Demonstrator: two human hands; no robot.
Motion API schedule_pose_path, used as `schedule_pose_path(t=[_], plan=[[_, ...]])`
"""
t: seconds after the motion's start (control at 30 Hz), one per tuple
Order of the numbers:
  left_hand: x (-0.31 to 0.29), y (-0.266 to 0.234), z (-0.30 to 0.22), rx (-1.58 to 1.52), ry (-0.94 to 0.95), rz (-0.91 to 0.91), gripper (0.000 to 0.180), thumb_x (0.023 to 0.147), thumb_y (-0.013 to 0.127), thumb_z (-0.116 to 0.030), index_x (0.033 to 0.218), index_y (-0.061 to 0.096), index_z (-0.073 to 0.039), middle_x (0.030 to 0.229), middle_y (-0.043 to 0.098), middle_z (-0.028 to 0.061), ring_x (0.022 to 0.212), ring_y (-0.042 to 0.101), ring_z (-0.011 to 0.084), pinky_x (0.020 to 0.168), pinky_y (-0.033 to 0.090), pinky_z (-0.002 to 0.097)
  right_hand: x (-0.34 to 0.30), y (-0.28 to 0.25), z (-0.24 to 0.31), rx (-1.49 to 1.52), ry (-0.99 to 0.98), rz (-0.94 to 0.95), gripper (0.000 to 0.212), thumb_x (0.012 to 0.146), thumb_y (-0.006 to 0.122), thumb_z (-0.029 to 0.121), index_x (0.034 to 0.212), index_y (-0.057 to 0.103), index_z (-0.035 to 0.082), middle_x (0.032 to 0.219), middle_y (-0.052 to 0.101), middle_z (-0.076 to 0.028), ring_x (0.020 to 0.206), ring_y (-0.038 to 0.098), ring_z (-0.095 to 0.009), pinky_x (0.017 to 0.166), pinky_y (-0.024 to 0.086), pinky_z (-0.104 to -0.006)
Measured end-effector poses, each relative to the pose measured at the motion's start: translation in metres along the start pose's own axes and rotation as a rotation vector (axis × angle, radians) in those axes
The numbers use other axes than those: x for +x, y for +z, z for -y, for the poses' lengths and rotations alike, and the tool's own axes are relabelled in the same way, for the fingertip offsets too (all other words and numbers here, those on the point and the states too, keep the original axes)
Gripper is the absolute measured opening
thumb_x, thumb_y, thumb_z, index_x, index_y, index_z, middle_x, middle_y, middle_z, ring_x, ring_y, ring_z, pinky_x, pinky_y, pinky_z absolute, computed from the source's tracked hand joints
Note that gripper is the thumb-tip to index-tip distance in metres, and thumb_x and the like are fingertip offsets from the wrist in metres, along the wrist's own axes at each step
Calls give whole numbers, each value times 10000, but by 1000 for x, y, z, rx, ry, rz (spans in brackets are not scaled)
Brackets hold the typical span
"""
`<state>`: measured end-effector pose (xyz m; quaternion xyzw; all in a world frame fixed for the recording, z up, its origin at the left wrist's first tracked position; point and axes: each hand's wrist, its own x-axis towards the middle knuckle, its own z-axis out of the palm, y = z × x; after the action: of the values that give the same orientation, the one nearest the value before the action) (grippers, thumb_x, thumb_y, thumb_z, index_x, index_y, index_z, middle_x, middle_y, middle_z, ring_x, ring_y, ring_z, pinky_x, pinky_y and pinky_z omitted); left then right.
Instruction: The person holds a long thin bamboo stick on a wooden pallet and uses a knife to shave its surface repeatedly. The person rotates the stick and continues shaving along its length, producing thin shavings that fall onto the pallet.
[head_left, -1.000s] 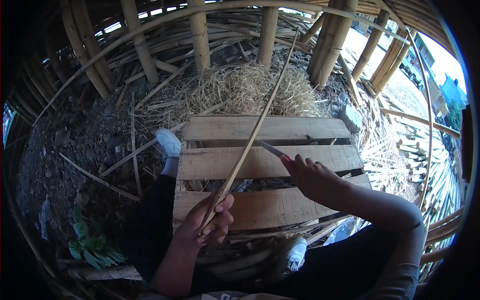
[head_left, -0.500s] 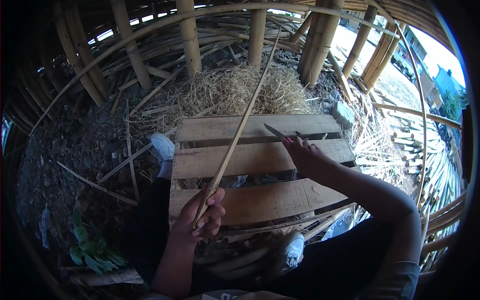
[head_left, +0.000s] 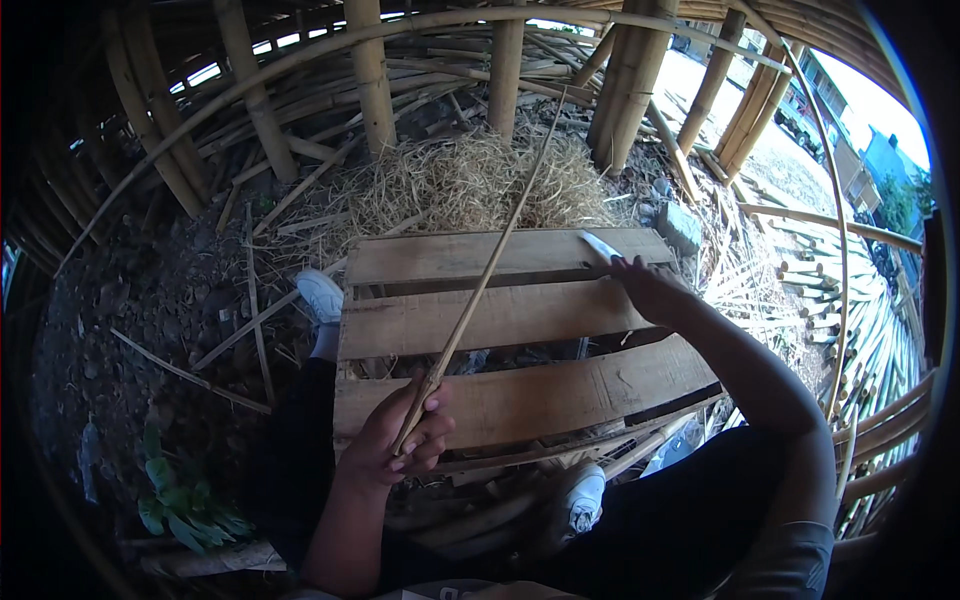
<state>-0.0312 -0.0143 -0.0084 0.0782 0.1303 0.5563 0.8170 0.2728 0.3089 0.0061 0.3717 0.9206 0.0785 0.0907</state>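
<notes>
Head: open room between strip (head_left: 487, 276) and knife (head_left: 601, 247) edge.

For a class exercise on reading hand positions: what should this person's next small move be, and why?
Probably move the right hand and its knife leftward to the thin strip: the blade is apart from it, to its right above the slatted wooden surface, while the left hand already grips the strip's near end.

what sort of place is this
Probably a rough, open-sided bamboo work shelter: bamboo posts stand beyond the slatted table, straw-like shavings are heaped behind it, and many poles lie at the right.
</notes>
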Motion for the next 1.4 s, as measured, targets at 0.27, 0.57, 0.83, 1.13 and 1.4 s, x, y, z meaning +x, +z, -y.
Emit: schedule_pose_path(t=[0.27, 0.57, 0.83, 1.13, 1.4], plan=[[5, -2, -5, 123, -113, -55, 419, 1066, 330, -519, 927, 460, -146, 534, 415, -30, 309, 341, 37, 293, 201, 177, 26, -23, -58, 399, 428, -350, 301, 1006, 505, 219, 1203, 561, -2, 911, 673, -279, 874, 682, -415, 756, 513, -502], [-1, 3, -4, 117, -198, -95, 441, 1063, 319, -531, 926, 455, -135, 524, 397, -32, 315, 302, 31, 291, 203, 175, 67, -45, 45, 587, 106, -354, 338, 1012, 549, 304, 877, 647, 11, 757, 675, -167, 740, 697, -294, 669, 525, -437], [7, 1, -6, 65, -245, -92, 425, 1074, 310, -496, 931, 442, -119, 529, 392, -21, 311, 310, 40, 282, 209, 171, 120, 19, -20, -133, -98, -74, 389, 1054, 412, 328, 1109, 645, 20, 834, 683, -197, 765, 702, -382, 666, 573, -511], [3, -6, -7, -53, -229, -30, 419, 1082, 297, -478, 946, 456, -115, 530, 402, -9, 304, 311, 46, 267, 206, 176, 81, -57, 52, 619, 272, 247, 464, 1067, 389, 372, 1013, 659, 0, 642, 618, -143, 513, 644, -259, 453, 517, -369], [7, -9, -7, -128, -253, -4, 415, 1085, 286, -469, 948, 458, -118, 525, 405, -7, 290, 303, 52, 257, 204, 175, 120, -20, -5, 869, 306, 40, 439, 1057, 439, 335, 866, 620, -16, 551, 549, -82, 453, 601, -222, 432, 504, -368]])
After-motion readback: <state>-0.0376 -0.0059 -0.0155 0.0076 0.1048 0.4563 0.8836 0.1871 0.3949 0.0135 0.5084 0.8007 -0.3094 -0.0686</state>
